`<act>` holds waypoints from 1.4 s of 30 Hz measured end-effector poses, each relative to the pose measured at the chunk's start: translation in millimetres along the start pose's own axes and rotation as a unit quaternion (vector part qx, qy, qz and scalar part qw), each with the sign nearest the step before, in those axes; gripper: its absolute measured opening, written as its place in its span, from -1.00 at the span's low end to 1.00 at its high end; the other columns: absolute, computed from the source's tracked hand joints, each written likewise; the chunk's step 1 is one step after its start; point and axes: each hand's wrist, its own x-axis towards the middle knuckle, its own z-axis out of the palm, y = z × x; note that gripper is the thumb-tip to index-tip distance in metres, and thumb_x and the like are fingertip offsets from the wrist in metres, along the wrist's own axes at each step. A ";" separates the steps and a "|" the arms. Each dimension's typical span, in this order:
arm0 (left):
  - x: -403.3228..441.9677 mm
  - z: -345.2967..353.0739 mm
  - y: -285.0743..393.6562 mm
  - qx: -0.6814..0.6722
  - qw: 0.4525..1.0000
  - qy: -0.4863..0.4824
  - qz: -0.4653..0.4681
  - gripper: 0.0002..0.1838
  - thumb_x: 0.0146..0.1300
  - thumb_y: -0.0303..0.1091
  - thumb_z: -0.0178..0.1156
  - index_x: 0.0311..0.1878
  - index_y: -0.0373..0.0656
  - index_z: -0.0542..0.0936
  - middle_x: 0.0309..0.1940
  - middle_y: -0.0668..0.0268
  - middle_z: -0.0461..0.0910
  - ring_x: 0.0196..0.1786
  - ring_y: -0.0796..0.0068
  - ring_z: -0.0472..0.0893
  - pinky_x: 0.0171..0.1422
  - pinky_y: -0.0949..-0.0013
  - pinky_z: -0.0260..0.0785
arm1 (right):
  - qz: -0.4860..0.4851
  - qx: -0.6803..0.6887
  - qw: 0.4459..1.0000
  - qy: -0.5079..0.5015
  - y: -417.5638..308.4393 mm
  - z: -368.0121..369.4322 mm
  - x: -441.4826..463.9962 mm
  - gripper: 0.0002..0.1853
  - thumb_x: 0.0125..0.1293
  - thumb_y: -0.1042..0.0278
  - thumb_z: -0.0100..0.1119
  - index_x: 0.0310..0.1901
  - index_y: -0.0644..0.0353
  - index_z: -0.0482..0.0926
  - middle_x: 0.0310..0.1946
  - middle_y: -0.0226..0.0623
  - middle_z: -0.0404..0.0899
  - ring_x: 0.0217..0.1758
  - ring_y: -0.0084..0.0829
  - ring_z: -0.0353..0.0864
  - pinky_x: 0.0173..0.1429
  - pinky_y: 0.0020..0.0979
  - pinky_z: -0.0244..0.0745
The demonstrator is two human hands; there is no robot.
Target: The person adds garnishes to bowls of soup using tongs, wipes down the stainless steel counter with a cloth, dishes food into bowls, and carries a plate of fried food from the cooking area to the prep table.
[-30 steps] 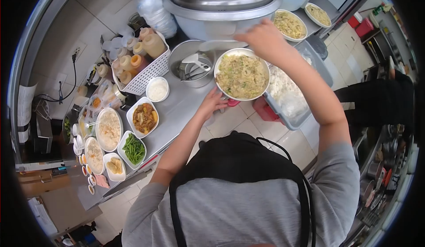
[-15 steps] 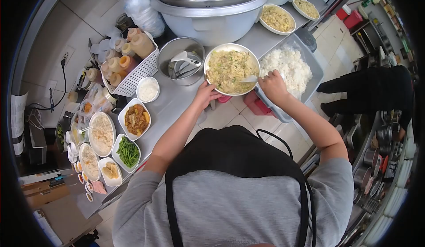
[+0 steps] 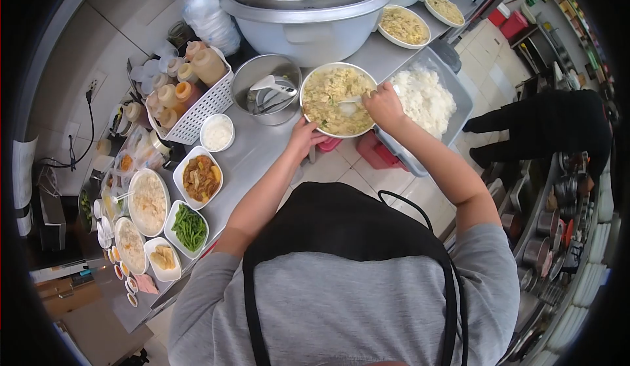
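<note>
A round white bowl (image 3: pixel 304 111) of fried rice (image 3: pixel 333 97) sits in front of me, tilted slightly toward me. My left hand (image 3: pixel 303 136) grips its lower left rim, with the fingers under the edge. In my right hand (image 3: pixel 385 107) is the handle of a spoon (image 3: pixel 350 101), whose head rests in the rice. A patch of paler white rice shows beside the spoon. Right of the bowl stands a grey tub (image 3: pixel 464 97) heaped with white rice (image 3: pixel 423 103), partly behind my right forearm.
A metal pot (image 3: pixel 241 80) holding utensils stands left of the bowl, near a white basket (image 3: pixel 209 98) of sauce bottles. A large lidded rice container (image 3: pixel 315 34) is behind. Two filled plates (image 3: pixel 402 27) stand at the back right. Several dishes line the left counter. Another person (image 3: pixel 545 126) stands at right.
My right hand has moved up and left, carrying the spoon from the bowl's right edge toward its middle. My left hand still holds the rim. The whole view has shifted slightly.
</note>
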 end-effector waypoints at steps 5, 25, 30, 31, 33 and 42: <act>-1.4 -1.8 1.0 -0.012 1.000 -0.006 0.001 -0.58 0.21 -0.50 -0.10 0.16 -0.19 0.19 0.01 0.08 0.39 -0.09 0.14 0.54 -0.03 0.17 0.48 | 0.069 0.052 0.991 -0.104 12.1 -66.5 -24.9 -0.93 -0.02 0.42 0.01 -0.52 0.04 0.52 -0.63 -0.42 0.53 -0.43 -0.43 0.53 -0.19 -0.40 0.21; 6.5 -4.8 -1.8 -0.053 0.999 0.002 -0.002 -0.60 0.15 -0.51 -0.06 0.09 -0.26 0.21 -0.02 0.06 0.38 -0.09 0.11 0.53 -0.12 0.18 0.51 | 0.164 0.130 0.977 -0.024 -18.3 -29.1 -26.5 -0.91 -0.03 0.43 0.01 -0.43 0.06 0.47 -0.57 -0.35 0.54 -0.36 -0.37 0.53 -0.27 -0.35 0.32; 4.7 -4.1 -3.3 -0.048 0.999 0.000 0.006 -0.61 0.14 -0.52 -0.08 0.08 -0.26 0.23 -0.08 0.04 0.41 -0.10 0.14 0.53 -0.08 0.16 0.49 | 0.255 0.049 0.965 -0.046 0.5 30.6 1.3 -0.93 0.04 0.39 -0.03 -0.43 0.08 0.47 -0.57 -0.32 0.55 -0.35 -0.37 0.54 -0.28 -0.31 0.33; 4.0 -3.7 -2.2 -0.046 0.999 0.002 0.000 -0.61 0.14 -0.52 -0.08 0.08 -0.26 0.22 -0.07 0.04 0.41 -0.10 0.14 0.53 -0.08 0.16 0.49 | 0.241 0.039 0.968 -0.055 -5.5 35.8 3.0 -0.90 0.07 0.37 -0.04 -0.41 0.09 0.48 -0.52 -0.31 0.56 -0.35 -0.38 0.54 -0.26 -0.32 0.32; 4.6 -5.1 -0.3 -0.043 0.999 0.005 -0.004 -0.60 0.14 -0.52 -0.07 0.09 -0.25 0.22 -0.07 0.04 0.41 -0.10 0.13 0.53 -0.07 0.15 0.49 | 0.223 0.039 0.971 -0.079 -9.1 34.5 1.1 -0.88 0.06 0.38 -0.05 -0.36 0.09 0.48 -0.50 -0.30 0.56 -0.33 -0.34 0.54 -0.27 -0.30 0.34; 2.1 -5.5 1.2 -0.057 0.998 0.002 -0.013 -0.60 0.15 -0.51 -0.06 0.09 -0.25 0.21 -0.05 0.06 0.40 -0.10 0.11 0.54 -0.09 0.11 0.48 | 0.128 -0.001 0.985 -0.116 -3.0 30.0 52.7 -0.87 0.05 0.37 -0.02 -0.36 0.03 0.52 -0.41 -0.38 0.55 -0.26 -0.40 0.51 -0.18 -0.37 0.29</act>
